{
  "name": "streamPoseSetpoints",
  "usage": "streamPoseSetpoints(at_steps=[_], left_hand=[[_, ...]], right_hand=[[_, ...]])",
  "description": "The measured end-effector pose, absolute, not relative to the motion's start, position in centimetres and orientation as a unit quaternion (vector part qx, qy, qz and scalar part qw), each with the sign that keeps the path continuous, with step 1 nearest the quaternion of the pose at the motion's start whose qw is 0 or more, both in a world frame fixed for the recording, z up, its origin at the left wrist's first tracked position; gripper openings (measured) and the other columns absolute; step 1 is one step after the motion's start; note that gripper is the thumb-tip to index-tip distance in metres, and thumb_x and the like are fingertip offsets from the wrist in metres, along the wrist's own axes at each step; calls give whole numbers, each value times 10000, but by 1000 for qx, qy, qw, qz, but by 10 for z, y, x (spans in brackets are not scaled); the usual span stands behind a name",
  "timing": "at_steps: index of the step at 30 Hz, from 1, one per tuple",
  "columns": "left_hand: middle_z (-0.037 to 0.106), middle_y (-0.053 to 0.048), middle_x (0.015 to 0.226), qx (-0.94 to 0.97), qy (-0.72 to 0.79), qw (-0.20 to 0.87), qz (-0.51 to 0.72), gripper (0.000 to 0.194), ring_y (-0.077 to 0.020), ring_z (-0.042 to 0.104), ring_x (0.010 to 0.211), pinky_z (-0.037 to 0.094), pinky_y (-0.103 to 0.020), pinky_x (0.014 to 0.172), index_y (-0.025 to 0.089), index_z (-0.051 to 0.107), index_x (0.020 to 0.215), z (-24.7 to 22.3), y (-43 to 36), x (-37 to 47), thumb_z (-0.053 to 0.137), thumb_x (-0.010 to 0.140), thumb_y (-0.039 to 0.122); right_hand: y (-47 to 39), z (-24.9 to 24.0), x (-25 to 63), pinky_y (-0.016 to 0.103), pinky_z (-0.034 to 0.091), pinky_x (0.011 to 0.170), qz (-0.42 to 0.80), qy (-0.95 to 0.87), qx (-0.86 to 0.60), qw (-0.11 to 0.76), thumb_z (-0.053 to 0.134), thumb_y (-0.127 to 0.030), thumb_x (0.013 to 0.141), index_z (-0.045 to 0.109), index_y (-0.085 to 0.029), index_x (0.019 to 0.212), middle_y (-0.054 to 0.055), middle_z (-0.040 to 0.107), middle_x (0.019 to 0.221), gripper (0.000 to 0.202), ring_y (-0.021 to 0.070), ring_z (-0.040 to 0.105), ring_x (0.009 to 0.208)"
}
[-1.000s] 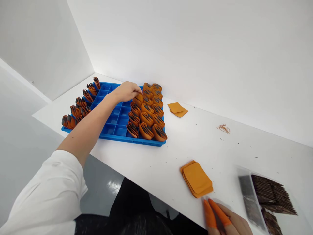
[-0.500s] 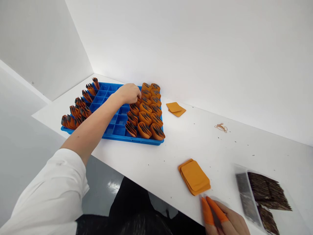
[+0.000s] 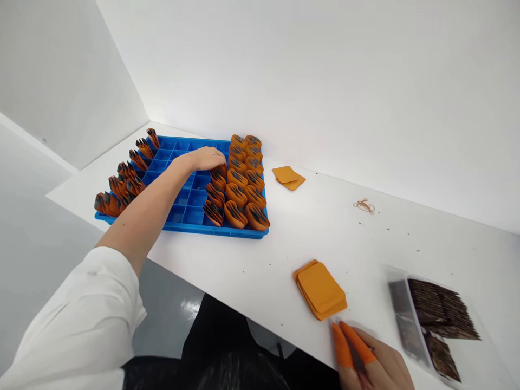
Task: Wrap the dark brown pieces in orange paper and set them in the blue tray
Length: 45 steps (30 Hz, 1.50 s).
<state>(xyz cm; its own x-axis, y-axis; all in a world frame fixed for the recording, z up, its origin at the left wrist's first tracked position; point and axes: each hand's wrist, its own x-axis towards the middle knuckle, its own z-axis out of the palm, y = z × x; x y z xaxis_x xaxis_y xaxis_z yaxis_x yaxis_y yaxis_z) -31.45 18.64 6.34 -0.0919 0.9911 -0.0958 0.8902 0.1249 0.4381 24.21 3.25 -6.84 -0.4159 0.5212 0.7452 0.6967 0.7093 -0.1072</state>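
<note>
My left hand (image 3: pixel 209 158) reaches over the blue compartment tray (image 3: pixel 219 232), its fingers closed at a folded orange packet in the third filled column from the right; the fingertips are partly hidden. Folded orange packets with dark insides (image 3: pixel 235 194) fill the tray's right columns, and more stand along its left side. My right hand (image 3: pixel 369 357), with orange covers on two fingers, rests at the table's front edge, those fingers slightly apart and nothing visible between them. Just beyond its tips lies a stack of orange rectangles (image 3: pixel 323 290).
Two orange squares (image 3: pixel 287 176) lie behind the stack, near the wall. Tangled rubber bands (image 3: pixel 364 206) are farther right. A clear plastic box (image 3: pixel 418 330) holding dark flat pieces stands at the right. Dark specks dot the white table (image 3: pixel 244 260).
My left hand has shifted slightly toward me, down along the packet column, and its fingers sit lower. The whole view has moved a little. My right hand stays by the stack.
</note>
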Motion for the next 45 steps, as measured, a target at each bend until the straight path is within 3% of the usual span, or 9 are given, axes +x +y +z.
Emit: streamPoseSetpoints(at_steps=[9, 17, 20, 24, 28, 33, 35, 40, 45], left_hand=[[824, -35, 938, 624, 759, 110, 152, 342, -221, 726, 882, 537, -286, 851, 218, 847, 939, 63, 179, -308, 617, 874, 462], [794, -130, 1180, 598, 774, -17, 208, 344, -317, 690, 1167, 509, -446, 1136, 192, 845, 1045, 87, 151, -280, 627, 927, 432], [786, -94, 1172, 596, 748, -65, 284, 371, -294, 688, 1180, 511, -466, 1163, 204, 831, 1064, 110, 99, -229, 582, 981, 467], [796, 86, 1099, 665, 662, -34, 343, 189, -261, 726, 1101, 575, -497, 1110, 426, 814, 997, 112, 14, -148, 665, 933, 523], [796, 105, 1006, 708, 604, 70, 360, 181, -308, 748, 939, 624, -557, 915, 618, 789, 980, 64, -32, -83, 743, 851, 499], [806, -42, 1052, 710, 619, 138, 306, 176, -330, 761, 1038, 618, -558, 999, 380, 801, 970, -2, -26, -24, 666, 943, 489], [796, -67, 1100, 707, 632, 129, 292, 213, -326, 759, 1076, 615, -542, 1020, 341, 780, 1013, -16, -19, -15, 642, 970, 498], [778, -54, 1115, 708, 642, 96, 277, 209, -310, 767, 1044, 631, -505, 976, 320, 750, 1058, -28, -15, -12, 637, 992, 483], [783, -63, 1078, 720, 634, 72, 273, 183, -306, 758, 1007, 618, -509, 958, 303, 739, 1030, -26, -19, -11, 631, 1004, 448]], right_hand=[[33, -67, 244, 321, 569, 733, -106, -838, -361, 395, 845, -150, 904, 780, -181, 1032, 53, 782, 887, 146, 181, 703, 757], [34, -73, 247, 317, 570, 769, -89, -833, -367, 403, 878, -147, 862, 781, -180, 1029, 49, 796, 921, 196, 184, 710, 813], [29, -70, 243, 327, 570, 777, -61, -828, -389, 398, 842, -159, 892, 793, -182, 1032, 61, 803, 939, 150, 191, 701, 837], [20, -64, 235, 353, 567, 764, 6, -814, -440, 380, 741, -189, 978, 818, -189, 1005, 75, 809, 927, 82, 205, 687, 836], [11, -47, 243, 355, 578, 787, 100, -798, -436, 403, 727, -242, 998, 831, -189, 997, 87, 810, 946, 117, 210, 693, 872], [13, 14, 310, 319, 552, 733, 189, -797, -426, 386, 690, -343, 1032, 831, -219, 1004, 69, 784, 893, 190, 178, 691, 813], [35, 39, 341, 321, 532, 743, 184, -790, -494, 315, 694, -335, 1019, 837, -218, 1028, 59, 780, 903, 184, 178, 687, 815], [105, 60, 359, 321, 505, 757, 159, -802, -575, -34, 737, -266, 926, 824, -224, 1173, 72, 813, 1060, 265, 231, 731, 944], [127, 47, 335, 365, 543, 768, 148, -799, -576, -89, 806, -272, 821, 814, -161, 1096, 138, 807, 1043, 296, 276, 742, 921]])
